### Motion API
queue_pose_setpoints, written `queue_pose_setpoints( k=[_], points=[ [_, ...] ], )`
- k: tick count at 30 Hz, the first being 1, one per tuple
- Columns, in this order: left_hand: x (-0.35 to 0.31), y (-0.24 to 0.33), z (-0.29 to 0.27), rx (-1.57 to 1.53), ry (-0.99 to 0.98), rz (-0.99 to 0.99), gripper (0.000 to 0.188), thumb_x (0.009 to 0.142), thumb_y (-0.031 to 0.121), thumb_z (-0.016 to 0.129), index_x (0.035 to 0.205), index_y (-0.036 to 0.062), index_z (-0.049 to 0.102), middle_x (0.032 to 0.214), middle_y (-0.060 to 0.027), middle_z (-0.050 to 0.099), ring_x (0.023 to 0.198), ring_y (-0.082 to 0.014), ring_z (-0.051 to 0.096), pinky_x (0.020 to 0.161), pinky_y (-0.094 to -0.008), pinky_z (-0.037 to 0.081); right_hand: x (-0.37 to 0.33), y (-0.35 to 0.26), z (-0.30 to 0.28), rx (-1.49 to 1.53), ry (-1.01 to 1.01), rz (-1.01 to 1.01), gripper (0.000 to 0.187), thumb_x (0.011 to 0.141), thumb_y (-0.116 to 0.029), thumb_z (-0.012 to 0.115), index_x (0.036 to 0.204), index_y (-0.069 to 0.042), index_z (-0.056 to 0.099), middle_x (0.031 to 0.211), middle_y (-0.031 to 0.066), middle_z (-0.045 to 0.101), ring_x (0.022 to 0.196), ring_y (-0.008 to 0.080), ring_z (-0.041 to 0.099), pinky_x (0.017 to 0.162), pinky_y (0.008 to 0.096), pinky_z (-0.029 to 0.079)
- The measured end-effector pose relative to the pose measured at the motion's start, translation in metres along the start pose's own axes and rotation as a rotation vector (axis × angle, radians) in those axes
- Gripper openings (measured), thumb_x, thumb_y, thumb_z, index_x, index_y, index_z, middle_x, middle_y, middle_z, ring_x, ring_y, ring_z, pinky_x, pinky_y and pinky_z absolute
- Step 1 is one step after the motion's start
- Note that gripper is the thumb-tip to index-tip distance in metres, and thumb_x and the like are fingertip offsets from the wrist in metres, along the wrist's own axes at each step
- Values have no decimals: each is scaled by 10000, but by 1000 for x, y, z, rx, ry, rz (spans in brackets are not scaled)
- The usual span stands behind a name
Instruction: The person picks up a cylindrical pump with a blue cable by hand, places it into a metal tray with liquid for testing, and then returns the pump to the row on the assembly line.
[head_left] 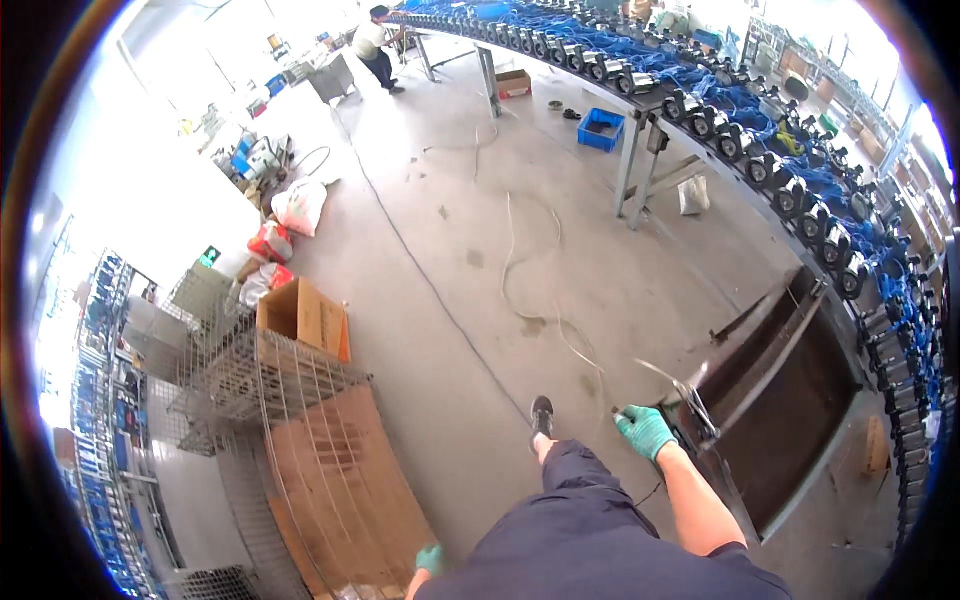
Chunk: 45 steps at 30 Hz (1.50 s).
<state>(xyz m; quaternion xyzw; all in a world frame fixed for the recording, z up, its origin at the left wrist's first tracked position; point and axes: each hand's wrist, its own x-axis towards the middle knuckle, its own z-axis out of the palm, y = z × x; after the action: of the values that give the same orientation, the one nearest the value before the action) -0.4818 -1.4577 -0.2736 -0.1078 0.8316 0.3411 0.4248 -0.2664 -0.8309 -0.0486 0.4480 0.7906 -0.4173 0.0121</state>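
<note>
My right hand [646, 432], in a green glove, is stretched forward with its fingers curled. A small dark tip shows at the fingers, too small to name. Just beyond it, a metal lever-like piece [700, 410] stands at the corner of a dark, metal-framed cart or bin [790, 400]. My left hand [430, 559], also green-gloved, hangs low beside my body, near a brown cardboard sheet [350, 490]. Its fingers are mostly too small and blurred to make out.
A wire cage [215, 370] with an open carton [305, 315] stands left. Cables and a pale hose [510, 270] cross the floor. A long curved bench [640, 100] carries wheel-like parts and blue cables. A blue crate [600, 130] sits under it; a person [375, 50] works far off.
</note>
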Motion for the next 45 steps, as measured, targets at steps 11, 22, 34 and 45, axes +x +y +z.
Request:
queue_pose_setpoints(
  k=[11, 22, 34, 45],
  points=[
    [104, 191, -23, 291, -66, 44, 427, 897, 373, 658, 1228, 120, 752, 1144, -169, 751, 1026, -345, 718, 911, -428, 564, 209, -116, -86, -80, -108, 26, 377, 954, -340, 611, 1163, -46, 721, 1098, 227, 732, 1060, 412, 690, 927, 477, 544],
    [323, 661, 28, 265, -341, -99, 282, 988, 179, 542, 1237, 83, 635, 1078, -173, 722, 904, -332, 716, 706, -475, 570, 242, -76, -139, -55, 387, 483, 320, 968, -309, 636, 1068, -15, 711, 1054, 251, 719, 1030, 447, 674, 894, 510, 544],
    [394, 1074, 331, 797, -555, 564, 261, 1022, 185, 546, 1244, 96, 652, 989, -77, 713, 793, -199, 679, 622, -362, 538, 121, -7, -147, -30, 1402, 984, 232, 1004, -242, 632, 1095, -42, 705, 1063, 227, 712, 994, 424, 676, 873, 483, 541],
    [42, 1092, 731, 1105, -1210, 1432, 272, 999, 194, 654, 1200, 17, 699, 1104, -134, 758, 960, -228, 717, 860, -340, 557, 66, 185, -154, -12, 1753, 1561, 325, 1053, -360, 537, 1123, -86, 699, 1138, 194, 685, 1070, 416, 640, 926, 508, 521]
  ],
)
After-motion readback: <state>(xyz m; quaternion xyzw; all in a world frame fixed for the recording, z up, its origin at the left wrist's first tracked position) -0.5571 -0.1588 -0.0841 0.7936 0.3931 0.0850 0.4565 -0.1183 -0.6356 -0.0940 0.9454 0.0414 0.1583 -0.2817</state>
